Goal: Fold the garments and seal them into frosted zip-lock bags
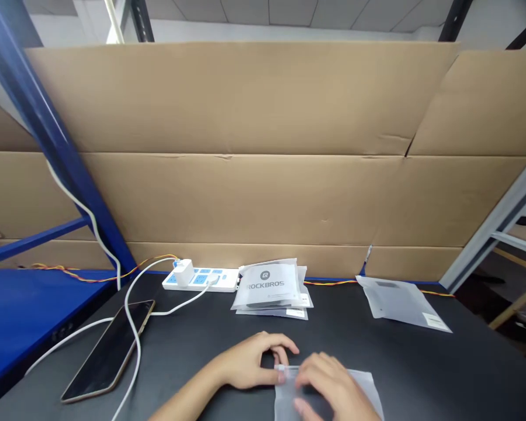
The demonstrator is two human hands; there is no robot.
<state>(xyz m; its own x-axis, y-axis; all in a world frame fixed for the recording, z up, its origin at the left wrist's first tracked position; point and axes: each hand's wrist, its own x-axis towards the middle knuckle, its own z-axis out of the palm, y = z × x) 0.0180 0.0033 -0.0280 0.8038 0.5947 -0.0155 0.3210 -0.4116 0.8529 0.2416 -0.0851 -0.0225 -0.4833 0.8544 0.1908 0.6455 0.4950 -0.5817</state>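
Observation:
A frosted translucent zip bag (368,383) lies on the dark table at the bottom of the view, running off the lower edge. A dark shape shows through it, too faint to name. My left hand (252,362) is closed at the bag's upper left corner, thumb on the corner and fingers curled just beyond the top edge. Over the bag's middle is my right hand (333,386), its fingers bent and its thumb apart from them. It covers much of the bag, and no object shows between its fingers.
Behind my hands sits a stack of frosted bags (267,289), the top one printed ROCKBROS. Another frosted bag (405,301) lies at the right. Leftward are a power strip (201,279), a phone (109,354) and a loose white cable (135,345). A cardboard wall (263,199) closes the back.

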